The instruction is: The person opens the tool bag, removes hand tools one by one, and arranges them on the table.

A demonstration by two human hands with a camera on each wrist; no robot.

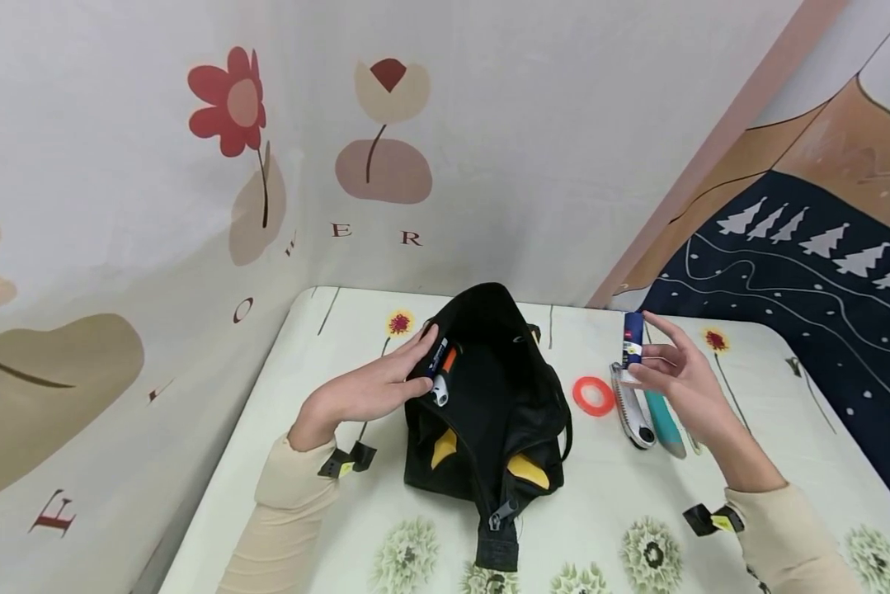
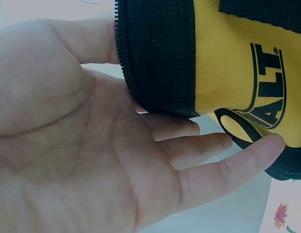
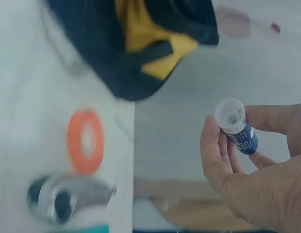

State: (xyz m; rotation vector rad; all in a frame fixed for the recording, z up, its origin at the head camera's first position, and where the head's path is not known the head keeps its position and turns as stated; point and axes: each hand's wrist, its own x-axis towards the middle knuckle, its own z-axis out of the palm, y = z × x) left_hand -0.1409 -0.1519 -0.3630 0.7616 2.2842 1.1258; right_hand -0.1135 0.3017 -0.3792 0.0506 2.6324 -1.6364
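Note:
A black and yellow zippered bag (image 1: 448,462) lies unzipped on the table, its mouth gaping. My left hand (image 1: 374,388) holds the left rim of the bag between thumb and fingers; in the left wrist view the zipper edge (image 2: 122,58) runs by the thumb. Inside that rim are a dark pen-like item (image 1: 438,356) and an orange-and-white item (image 1: 440,388). To the right of the bag, my right hand (image 1: 678,375) pinches a blue glue stick (image 1: 633,334) with a white base, held above the table. Its white end (image 3: 230,114) faces the right wrist camera.
An orange-red tape ring (image 1: 593,397) lies right of the bag. Beside it are a silver-grey tool (image 1: 633,412) and a long teal item (image 1: 665,425), partly under my right hand. A floral cloth (image 1: 326,536) covers the table, and printed fabric (image 1: 489,124) hangs behind.

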